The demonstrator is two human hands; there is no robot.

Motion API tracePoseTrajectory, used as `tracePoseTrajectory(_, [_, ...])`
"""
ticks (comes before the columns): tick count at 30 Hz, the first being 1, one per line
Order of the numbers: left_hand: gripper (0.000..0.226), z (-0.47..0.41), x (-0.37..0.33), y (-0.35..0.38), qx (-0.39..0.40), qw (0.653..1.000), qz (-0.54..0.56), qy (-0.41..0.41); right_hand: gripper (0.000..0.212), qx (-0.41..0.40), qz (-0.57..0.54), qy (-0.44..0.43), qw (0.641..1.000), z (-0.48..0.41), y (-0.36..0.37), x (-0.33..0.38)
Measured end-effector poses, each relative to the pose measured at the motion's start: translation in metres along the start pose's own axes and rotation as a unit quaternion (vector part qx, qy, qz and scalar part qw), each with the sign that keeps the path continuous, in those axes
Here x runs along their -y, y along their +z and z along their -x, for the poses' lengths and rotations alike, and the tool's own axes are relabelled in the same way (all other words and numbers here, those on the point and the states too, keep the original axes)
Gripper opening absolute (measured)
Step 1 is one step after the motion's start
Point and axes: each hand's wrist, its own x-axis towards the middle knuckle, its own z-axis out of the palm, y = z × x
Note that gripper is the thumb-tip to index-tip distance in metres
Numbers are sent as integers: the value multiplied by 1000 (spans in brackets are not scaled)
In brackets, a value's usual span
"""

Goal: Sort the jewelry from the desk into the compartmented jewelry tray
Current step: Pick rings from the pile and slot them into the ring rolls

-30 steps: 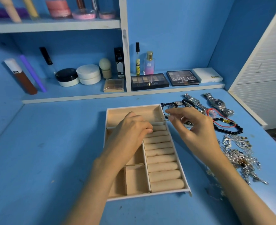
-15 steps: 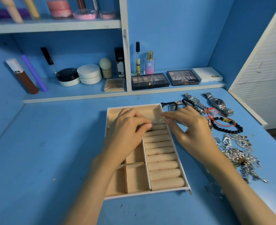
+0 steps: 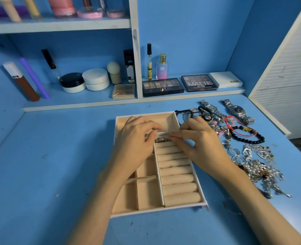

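A beige compartmented jewelry tray (image 3: 202, 197) with white rim lies on the blue desk. Its right column holds several padded ring rolls (image 3: 177, 171). Silver rings (image 3: 163, 139) sit in the top slot of the rolls. My left hand (image 3: 134, 140) rests over the tray's upper left, fingers curled at the rings. My right hand (image 3: 197, 140) pinches a ring at that same slot from the right. Loose jewelry lies to the right: a black bead bracelet (image 3: 250, 139), a red cord bracelet (image 3: 238, 129), two silver watches (image 3: 238, 111) and a heap of silver chains (image 3: 259, 163).
A low shelf runs behind the desk with eyeshadow palettes (image 3: 163, 87), cream jars (image 3: 95, 79), a perfume bottle (image 3: 162, 68) and tubes. A white slatted cabinet (image 3: 287, 82) stands at the right. Bare blue desk (image 3: 49, 165) spreads left of the tray.
My right hand came down from above the tray's top right corner to the top ring slot with the ring. My left hand shifted slightly toward that slot.
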Motion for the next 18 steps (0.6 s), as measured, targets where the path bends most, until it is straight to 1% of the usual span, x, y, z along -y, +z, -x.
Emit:
tracePoseTrajectory(2, [17,0,-1,0,1,1000,2,2,27,11,3,2,1000,0,0,-1])
tracePoseTrajectory(6, [17,0,-2,0,0,1000,4,4,29,17,-12,21,1000,1,-5,1])
tracePoseTrajectory(11, [20,-1,-1,-2,-5,1000,18,11,17,13,1,31,999,0,-4,2])
tracePoseTrajectory(16, [19,-1,0,-1,-2,1000,24,8,21,19,-9,38,999,1,-4,2])
tracePoseTrajectory(18, [19,-1,-1,-1,-9,1000,29,7,23,22,-43,59,997,0,-8,5])
